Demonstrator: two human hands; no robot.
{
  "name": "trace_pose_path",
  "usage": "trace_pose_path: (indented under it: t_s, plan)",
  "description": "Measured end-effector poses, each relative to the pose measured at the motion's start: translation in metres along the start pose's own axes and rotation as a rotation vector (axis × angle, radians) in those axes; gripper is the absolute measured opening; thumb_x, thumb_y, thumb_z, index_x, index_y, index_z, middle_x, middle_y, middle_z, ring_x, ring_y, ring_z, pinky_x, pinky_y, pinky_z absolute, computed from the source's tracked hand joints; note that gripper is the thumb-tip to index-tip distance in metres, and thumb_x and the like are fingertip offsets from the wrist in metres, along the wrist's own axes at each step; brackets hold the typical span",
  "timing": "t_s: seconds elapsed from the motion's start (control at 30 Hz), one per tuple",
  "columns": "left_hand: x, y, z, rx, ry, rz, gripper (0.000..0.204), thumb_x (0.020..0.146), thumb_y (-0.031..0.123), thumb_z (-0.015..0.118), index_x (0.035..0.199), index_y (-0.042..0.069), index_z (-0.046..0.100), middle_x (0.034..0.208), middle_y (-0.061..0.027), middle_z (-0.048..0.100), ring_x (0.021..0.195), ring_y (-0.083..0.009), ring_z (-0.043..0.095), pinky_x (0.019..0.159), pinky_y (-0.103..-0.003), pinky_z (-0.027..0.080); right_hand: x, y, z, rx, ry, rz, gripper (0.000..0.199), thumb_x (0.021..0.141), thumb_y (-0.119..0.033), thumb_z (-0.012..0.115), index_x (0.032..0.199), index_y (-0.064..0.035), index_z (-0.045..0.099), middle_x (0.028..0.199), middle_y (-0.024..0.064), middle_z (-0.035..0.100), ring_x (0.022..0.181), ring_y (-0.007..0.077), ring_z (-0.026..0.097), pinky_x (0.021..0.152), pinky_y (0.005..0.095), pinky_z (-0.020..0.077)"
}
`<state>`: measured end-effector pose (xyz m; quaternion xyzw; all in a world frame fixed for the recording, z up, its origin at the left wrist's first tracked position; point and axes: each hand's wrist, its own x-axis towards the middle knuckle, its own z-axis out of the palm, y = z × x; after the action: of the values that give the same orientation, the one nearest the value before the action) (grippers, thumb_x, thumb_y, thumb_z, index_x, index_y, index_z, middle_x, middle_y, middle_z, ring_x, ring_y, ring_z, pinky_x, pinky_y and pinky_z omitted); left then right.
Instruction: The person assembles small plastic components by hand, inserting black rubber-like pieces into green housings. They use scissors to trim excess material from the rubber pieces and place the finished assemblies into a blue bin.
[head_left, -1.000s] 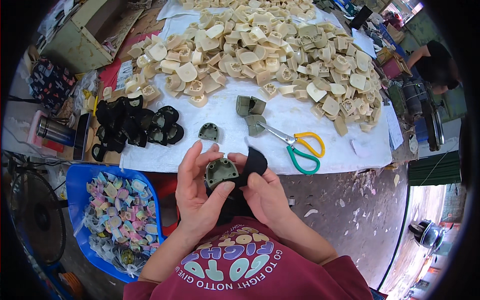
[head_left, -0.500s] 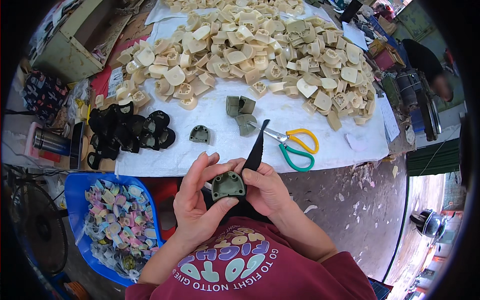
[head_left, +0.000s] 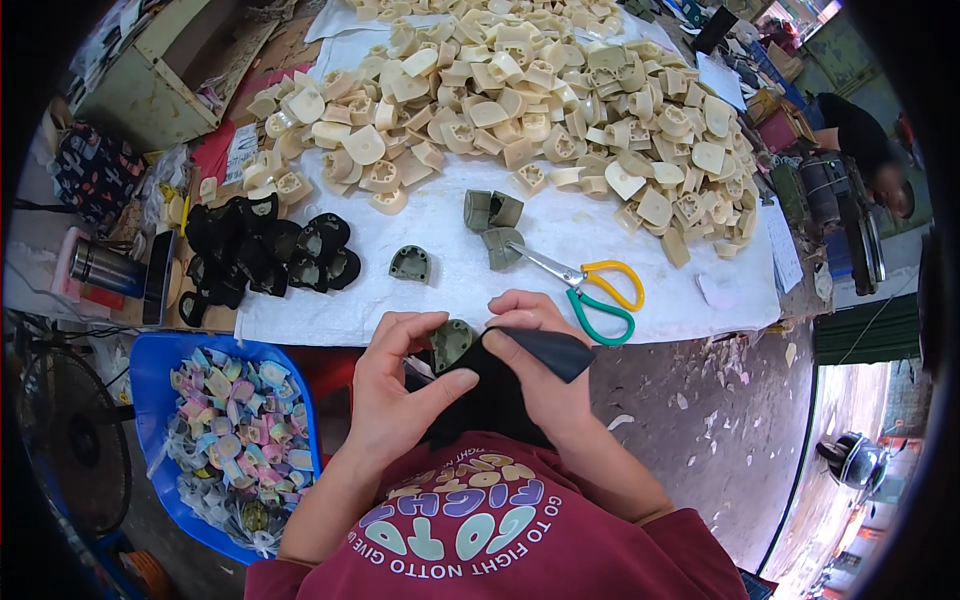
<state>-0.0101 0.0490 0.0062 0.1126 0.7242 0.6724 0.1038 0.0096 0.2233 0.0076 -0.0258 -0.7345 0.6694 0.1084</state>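
Note:
My left hand [head_left: 395,390] grips an olive-green shoe heel block [head_left: 453,342] between its thumb and fingers, the hollow, holed side partly showing. From the heel a black strip of covering material [head_left: 550,352] runs to my right hand [head_left: 548,400], which pinches it. The strip's loose end lies out to the right over that hand. Beyond my hands, another green heel [head_left: 410,263] rests on the white sheet, its hollow side up. Further right, several more green heels [head_left: 502,248] sit close together, touched by the tips of scissors [head_left: 575,277] with yellow and green handles.
Cream heel blocks [head_left: 500,110] are heaped across the table's far side. Black-covered heels [head_left: 265,250] make a pile at the left. A blue tub [head_left: 150,400] of pastel and grey pieces stands below left, beside a fan [head_left: 85,440]. Another person [head_left: 860,135] is at the far right.
The black strip has swung from standing up to lying out to the right. The heel has turned in my left hand, and my right hand has shifted slightly right, away from it.

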Motion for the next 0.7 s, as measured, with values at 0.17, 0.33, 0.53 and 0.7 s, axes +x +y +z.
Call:
trace_pose_path:
  t_s: [0.17,0.33,0.53,0.7]
  plan:
    - [0.000,0.001,0.001,0.012,-0.126,0.121,0.058,0.067,0.007,0.080,0.119,0.000,0.057,0.107,-0.0076,0.054,0.102,-0.0180,0.051,0.090,-0.029,0.041,0.002,0.012,-0.014,0.580,-0.115,0.434,0.016,0.080,-0.005,0.072,0.094,0.0012,0.066,0.095,0.0044,0.065,0.088,0.0116,0.058,0.077,0.0259,0.0466]
    - [-0.002,-0.007,0.005,-0.039,-0.081,0.142,0.062,0.067,0.007,0.081,0.123,0.000,0.055,0.116,-0.0086,0.052,0.111,-0.0179,0.050,0.097,-0.030,0.038,-0.001,0.002,-0.018,0.644,-0.119,0.530,0.014,0.082,-0.006,0.072,0.093,-0.0001,0.066,0.095,0.0032,0.064,0.086,0.0089,0.058,0.074,0.0231,0.0467]
    - [-0.007,-0.010,0.014,-0.190,0.000,-0.184,0.046,0.069,0.004,0.079,0.111,0.000,0.060,0.106,-0.0070,0.058,0.102,-0.0135,0.055,0.090,-0.027,0.043,-0.010,0.012,0.000,0.067,-0.034,0.006,0.018,0.078,-0.001,0.073,0.094,-0.0029,0.067,0.102,0.0044,0.060,0.090,0.0116,0.059,0.077,0.0236,0.0468]
    - [-0.008,-0.003,0.009,-0.139,-0.094,-0.046,0.042,0.070,0.005,0.077,0.109,0.000,0.061,0.102,-0.0061,0.060,0.097,-0.0136,0.057,0.086,-0.027,0.043,0.003,0.006,-0.012,0.276,-0.125,0.249,0.020,0.079,-0.005,0.073,0.097,-0.0023,0.067,0.104,0.0027,0.060,0.084,0.0096,0.059,0.075,0.0232,0.0486]
